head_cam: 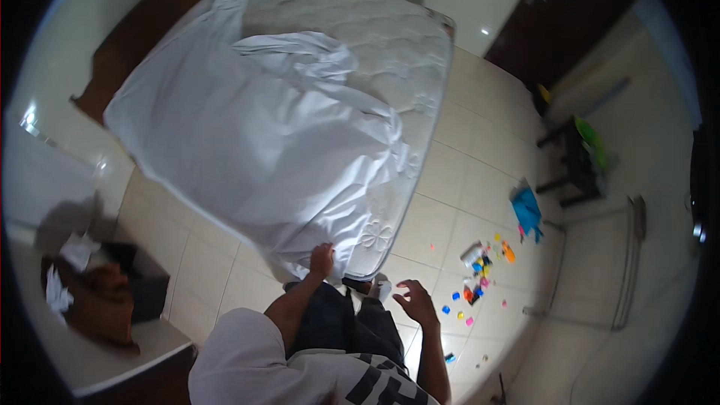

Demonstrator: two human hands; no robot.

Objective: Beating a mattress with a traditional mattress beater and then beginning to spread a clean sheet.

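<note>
A white bed sheet (247, 135) covers the near and left part of a quilted mattress (377, 236). Its far side is bunched up, leaving the pale quilting bare along the far and right sides. My left hand (322, 261) is at the mattress's near corner with its fingers closed on the sheet, and creases run towards it. Out over the floor beside that corner, my right hand (416, 301) is empty, its fingers curved and apart.
A wooden headboard (152, 34) stands at the bed's left end. Small colourful toys (478, 270) and a blue bag (526, 208) lie on the tiled floor to the right. Beyond them is a dark stool (574, 163). Brown cloth (95, 304) rests at lower left.
</note>
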